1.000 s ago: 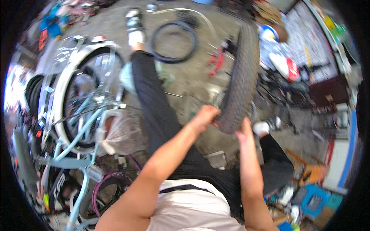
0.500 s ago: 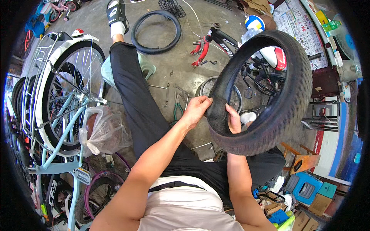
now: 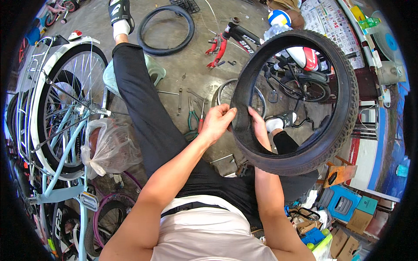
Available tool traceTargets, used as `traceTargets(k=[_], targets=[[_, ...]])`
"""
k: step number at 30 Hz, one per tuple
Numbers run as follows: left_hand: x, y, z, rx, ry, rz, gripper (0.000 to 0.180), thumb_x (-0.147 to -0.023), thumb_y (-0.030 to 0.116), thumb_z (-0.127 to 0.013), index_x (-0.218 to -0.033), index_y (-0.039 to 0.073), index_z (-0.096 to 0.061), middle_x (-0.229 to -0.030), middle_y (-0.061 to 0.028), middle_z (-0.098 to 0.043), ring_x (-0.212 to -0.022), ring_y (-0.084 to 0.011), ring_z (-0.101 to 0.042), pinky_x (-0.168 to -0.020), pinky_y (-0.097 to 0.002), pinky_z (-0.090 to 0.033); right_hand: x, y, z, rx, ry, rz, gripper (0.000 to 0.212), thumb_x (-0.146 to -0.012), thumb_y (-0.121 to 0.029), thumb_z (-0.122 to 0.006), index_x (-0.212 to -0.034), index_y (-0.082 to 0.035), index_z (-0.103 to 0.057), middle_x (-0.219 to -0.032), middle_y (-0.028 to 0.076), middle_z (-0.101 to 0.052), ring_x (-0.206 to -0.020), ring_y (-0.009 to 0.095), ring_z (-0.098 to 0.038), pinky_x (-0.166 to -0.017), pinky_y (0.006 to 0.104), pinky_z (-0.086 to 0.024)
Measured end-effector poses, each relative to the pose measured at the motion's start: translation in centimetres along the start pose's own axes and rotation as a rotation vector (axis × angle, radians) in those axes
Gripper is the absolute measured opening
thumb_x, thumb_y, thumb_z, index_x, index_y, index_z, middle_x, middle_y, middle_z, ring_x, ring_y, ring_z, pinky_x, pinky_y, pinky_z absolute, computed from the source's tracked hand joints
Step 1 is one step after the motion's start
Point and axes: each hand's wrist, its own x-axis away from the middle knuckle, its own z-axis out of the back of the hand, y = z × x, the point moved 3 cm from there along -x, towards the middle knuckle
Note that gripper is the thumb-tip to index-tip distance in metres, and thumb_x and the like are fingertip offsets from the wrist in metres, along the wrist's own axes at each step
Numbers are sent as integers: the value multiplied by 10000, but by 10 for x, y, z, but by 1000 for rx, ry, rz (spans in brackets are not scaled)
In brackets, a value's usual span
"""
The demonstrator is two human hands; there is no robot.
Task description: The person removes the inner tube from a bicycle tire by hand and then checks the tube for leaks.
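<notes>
pinching the left edge of the black tyre (image 3: 294, 165), the left hand (image 3: 219, 123) has its thumb and finger closed on the rubber; the right hand (image 3: 260, 127) shows through the opening of the tyre, with the thumb lying at the inner wall; its other fingers are hidden, so i cannot tell whether they are clenched; the tyre is in the air, tilted, in front of the person and to the right; its lower rim passes over the right forearm; a spoked wheel (image 3: 220, 92), partly covered by the tyre, lies on the floor behind it; near the left hand are pliers (image 3: 191, 111), a red screwdriver (image 3: 201, 124) and a spanner (image 3: 180, 101); between these tools and the dark ring (image 3: 167, 51) farther away, a stretch of grey concrete (image 3: 196, 65) gives some room; the left side is tighter, because the trouser leg (image 3: 146, 100), a plastic bag (image 3: 117, 152) and a light blue bicycle (image 3: 61, 195) come close one after another; at the right, beyond the tyre, are a blue step stool (image 3: 348, 193) and a cardboard box (image 3: 360, 221).
</notes>
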Motion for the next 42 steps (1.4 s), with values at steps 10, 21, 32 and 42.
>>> traceTargets(k=[10,21,32,42], targets=[[27,-10,-22,-2,-88,226,310,-1004,277,-662,-929,-22,-629,-754,-34,-651,-611,-128,-646,-520,-273,-543,-49,-36,22,806,361,363,351,-1017,-301,-618,-1137,25,-667,-1003,88,-720,-886,251,-704,-807,366,-524],[-54,-13,-25,-1030,-98,28,502,-821,431,-681,-876,-66,-731,-762,-223,-724,-706,-271,-750,-684,-411,-582,-30,1,54,1008,431,337,257,-997,-218,-641,-1043,30,-689,-922,199,-744,-841,311,-730,-742,411,-532],[-15,-15,-24,-87,-196,258,243,-985,162,-565,-1026,-50,-676,-908,-90,-720,-722,-191,-707,-620,-328,-593,12,-13,23,296,91,41,337,-1029,-298,-626,-1030,29,-706,-877,80,-744,-672,153,-700,-592,276,-538],[-5,-11,-15,65,-238,117,233,-1011,131,-562,-1131,-37,-668,-995,-55,-717,-813,-106,-675,-697,-279,-553,5,-12,8,203,88,142,386,-1016,-313,-640,-1126,56,-674,-998,127,-751,-792,194,-736,-714,305,-598]])
